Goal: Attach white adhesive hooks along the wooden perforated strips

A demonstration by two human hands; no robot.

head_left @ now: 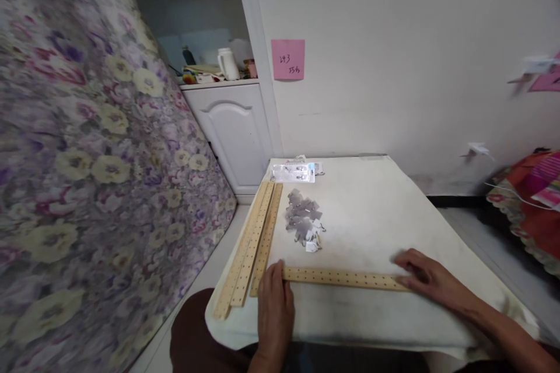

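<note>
A long wooden strip (341, 277) with rows of small holes lies crosswise near the front of the cloth-covered table. My left hand (275, 306) is closed over its left end, fingers together. At the right end my right hand (422, 274) is slightly blurred. Its thumb touches the strip, and the index finger curves apart above it. Several similar strips (251, 245) lie lengthwise along the table's left side. Beyond the crosswise strip is a pile of small greyish, see-through square pieces (301, 213). Some white pieces with metal hooks (312, 245) lie at its near end.
A clear plastic package (291, 173) holding hooks lies at the back of the table (371, 204). A flowered curtain (87, 157) hangs at left. Behind stand a white cabinet (236, 128) and a wall with a pink note (287, 59). Red fabric (525, 186) is at right.
</note>
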